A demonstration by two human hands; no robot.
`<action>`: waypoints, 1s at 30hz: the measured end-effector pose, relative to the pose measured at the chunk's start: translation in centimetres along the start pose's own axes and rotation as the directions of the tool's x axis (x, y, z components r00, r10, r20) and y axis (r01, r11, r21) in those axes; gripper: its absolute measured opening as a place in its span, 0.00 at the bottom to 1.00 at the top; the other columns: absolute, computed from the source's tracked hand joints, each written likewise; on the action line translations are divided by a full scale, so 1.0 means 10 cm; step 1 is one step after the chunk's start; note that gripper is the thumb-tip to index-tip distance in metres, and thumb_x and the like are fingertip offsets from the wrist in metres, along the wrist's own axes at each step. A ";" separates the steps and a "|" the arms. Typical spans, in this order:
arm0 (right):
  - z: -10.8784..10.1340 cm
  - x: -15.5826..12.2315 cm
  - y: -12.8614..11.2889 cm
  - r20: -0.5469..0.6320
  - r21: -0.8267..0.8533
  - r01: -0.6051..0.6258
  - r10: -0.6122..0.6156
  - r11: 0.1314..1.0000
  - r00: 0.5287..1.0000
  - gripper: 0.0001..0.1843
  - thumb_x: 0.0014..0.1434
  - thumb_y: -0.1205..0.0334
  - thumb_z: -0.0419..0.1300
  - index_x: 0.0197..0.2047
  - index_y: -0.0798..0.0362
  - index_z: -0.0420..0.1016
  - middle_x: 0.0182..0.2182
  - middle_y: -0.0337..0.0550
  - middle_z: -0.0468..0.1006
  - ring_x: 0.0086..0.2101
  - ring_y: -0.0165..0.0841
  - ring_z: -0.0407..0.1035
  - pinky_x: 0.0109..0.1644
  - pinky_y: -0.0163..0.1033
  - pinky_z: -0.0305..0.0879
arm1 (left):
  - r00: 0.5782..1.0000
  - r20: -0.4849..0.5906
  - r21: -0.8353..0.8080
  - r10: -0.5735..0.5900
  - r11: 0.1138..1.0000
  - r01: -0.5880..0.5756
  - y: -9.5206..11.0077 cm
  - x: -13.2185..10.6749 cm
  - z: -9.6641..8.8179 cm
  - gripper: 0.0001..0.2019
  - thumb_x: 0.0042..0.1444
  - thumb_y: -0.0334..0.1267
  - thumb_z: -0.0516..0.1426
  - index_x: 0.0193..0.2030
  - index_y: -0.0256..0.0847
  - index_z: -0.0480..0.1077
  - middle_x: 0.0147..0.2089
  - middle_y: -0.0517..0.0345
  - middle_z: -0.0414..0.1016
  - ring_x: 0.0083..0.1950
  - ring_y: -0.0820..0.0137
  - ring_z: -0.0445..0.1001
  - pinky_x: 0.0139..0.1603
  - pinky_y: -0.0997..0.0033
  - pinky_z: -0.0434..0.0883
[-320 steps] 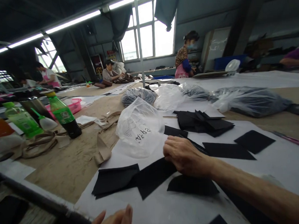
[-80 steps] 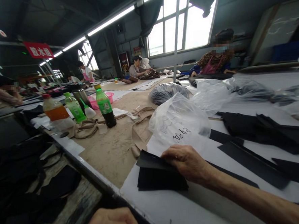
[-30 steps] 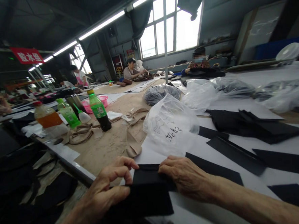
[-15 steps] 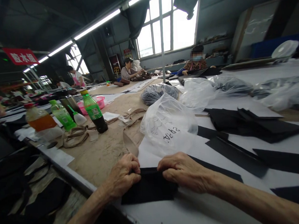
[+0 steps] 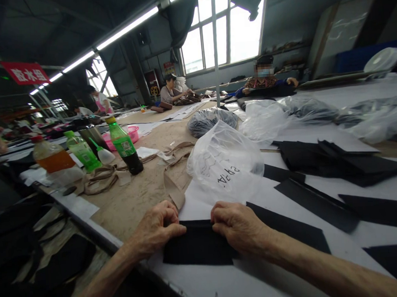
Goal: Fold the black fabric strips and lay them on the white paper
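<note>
The black rectangular piece point(image 5: 199, 244) lies flat on the white paper point(image 5: 250, 284), near the front edge of the table, right between the two hands. A second ago, the left hand point(image 5: 159, 225) was spread wide beside it. Now its thumb and fingers are closed together on the top left of the piece. The right hand point(image 5: 238, 224) has its fingers curled in and pinches the top edge on the other side. So both hands have hold of the piece, with a short bit of edge showing between them. My guess is that the top edge is being folded or pressed straight, but I cannot tell which.

Behind the hands sits a puffy see-through bag point(image 5: 216, 161) with black writing on it. I cannot tell what is inside. Past it, a round plastic bag point(image 5: 212, 122) is full of something dark, and a long plastic bag point(image 5: 312, 108) off to the right has dark stuff in it too.

On the left, a red-capped bottle point(image 5: 52, 155) has orange liquid inside. A yellow-capped green bottle point(image 5: 123, 146) has dark liquid at the bottom. Near it are a small white squeeze bottle point(image 5: 105, 156) with a green tip and a pink tub point(image 5: 134, 133). What they hold is hard to see.
</note>
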State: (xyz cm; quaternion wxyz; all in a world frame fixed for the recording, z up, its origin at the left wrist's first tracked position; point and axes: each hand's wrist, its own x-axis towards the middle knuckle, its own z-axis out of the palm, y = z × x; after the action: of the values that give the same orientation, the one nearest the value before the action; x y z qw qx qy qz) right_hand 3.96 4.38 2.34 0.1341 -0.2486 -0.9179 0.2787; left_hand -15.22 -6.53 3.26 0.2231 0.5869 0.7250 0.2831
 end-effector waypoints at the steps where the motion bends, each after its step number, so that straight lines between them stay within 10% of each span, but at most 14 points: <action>1: 0.00 0.00 0.00 -0.002 -0.003 -0.004 0.004 1.000 1.000 0.06 0.47 0.73 0.56 0.25 0.55 0.72 0.29 0.37 0.72 0.27 0.26 0.63 0.31 0.30 0.57 | 1.000 -0.007 0.009 0.006 1.000 -0.006 0.00 0.00 0.00 0.09 0.46 0.38 0.57 0.21 0.38 0.64 0.32 0.60 0.66 0.34 0.72 0.66 0.37 0.72 0.63; 23: 0.07 -0.08 -0.13 -0.101 -0.423 -0.049 0.007 0.905 0.995 0.07 0.53 0.66 0.52 0.30 0.56 0.71 0.30 0.50 0.69 0.32 0.39 0.65 0.29 0.38 0.56 | 0.901 -0.265 0.601 0.344 0.789 -0.124 0.10 -0.18 0.32 0.04 0.51 0.31 0.51 0.28 0.39 0.66 0.35 0.52 0.67 0.40 0.62 0.64 0.42 0.57 0.58; 30: 0.06 -0.08 -0.20 -0.068 -0.456 -0.045 0.015 0.889 0.998 0.10 0.51 0.70 0.54 0.38 0.59 0.69 0.36 0.52 0.71 0.39 0.43 0.63 0.38 0.42 0.60 | 0.932 -0.179 0.569 0.315 0.806 -0.162 0.08 -0.15 0.30 0.19 0.50 0.29 0.50 0.51 0.38 0.61 0.42 0.51 0.70 0.44 0.60 0.64 0.43 0.57 0.59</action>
State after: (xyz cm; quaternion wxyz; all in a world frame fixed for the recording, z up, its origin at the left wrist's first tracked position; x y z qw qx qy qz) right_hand 3.64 2.21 2.93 0.0962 -0.2959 -0.9491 0.0489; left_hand -12.36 -7.47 1.51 -0.0899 0.6697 0.7181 0.1667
